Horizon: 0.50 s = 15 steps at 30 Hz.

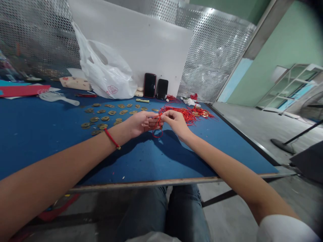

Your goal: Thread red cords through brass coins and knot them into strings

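Both of my hands meet above the blue table, fingertips closed on a red cord. A loop of the cord hangs below the fingers. My left hand is turned palm up with the cord lying across its fingers. From the right, my right hand pinches the cord between thumb and forefinger. Just behind my right hand lies a heap of red cords. Several brass coins with holes are spread behind my left forearm. A red braided bracelet circles my left wrist.
Two dark phones lean on a white board at the back, beside a white plastic bag. A white comb-like tool and red paper lie at the left. Coins with red cords rest at the right.
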Motion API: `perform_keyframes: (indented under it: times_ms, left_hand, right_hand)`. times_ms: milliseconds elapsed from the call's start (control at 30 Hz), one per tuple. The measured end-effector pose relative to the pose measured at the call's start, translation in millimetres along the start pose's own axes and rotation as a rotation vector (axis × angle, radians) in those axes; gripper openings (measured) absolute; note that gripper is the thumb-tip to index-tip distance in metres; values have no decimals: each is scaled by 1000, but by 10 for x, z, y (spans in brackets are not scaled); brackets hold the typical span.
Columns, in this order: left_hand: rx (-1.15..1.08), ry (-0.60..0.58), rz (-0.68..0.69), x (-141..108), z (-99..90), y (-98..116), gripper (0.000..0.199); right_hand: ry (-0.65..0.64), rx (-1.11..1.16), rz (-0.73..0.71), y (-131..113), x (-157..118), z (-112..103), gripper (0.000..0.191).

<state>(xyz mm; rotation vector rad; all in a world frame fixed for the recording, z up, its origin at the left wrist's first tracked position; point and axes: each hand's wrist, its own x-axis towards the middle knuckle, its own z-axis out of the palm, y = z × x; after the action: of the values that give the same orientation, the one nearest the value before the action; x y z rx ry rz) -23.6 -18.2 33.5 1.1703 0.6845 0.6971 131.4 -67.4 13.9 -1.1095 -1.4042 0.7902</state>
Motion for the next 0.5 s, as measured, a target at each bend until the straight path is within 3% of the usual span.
perform_keyframes:
  times_ms: [100,233,500]
  left_hand:
    - [-55,5,-103,-19,14,4,17]
    - [-44,-44,6,-19,-3,-33,9]
    - [4,-62,85,-3,-19,-63,14]
  right_hand:
    - [1,-13,5,-15,2,-2,14]
    - [-3,-12,14,-57,-4,-1,15]
    - [-35,-54,-79,-17,8,-23,19]
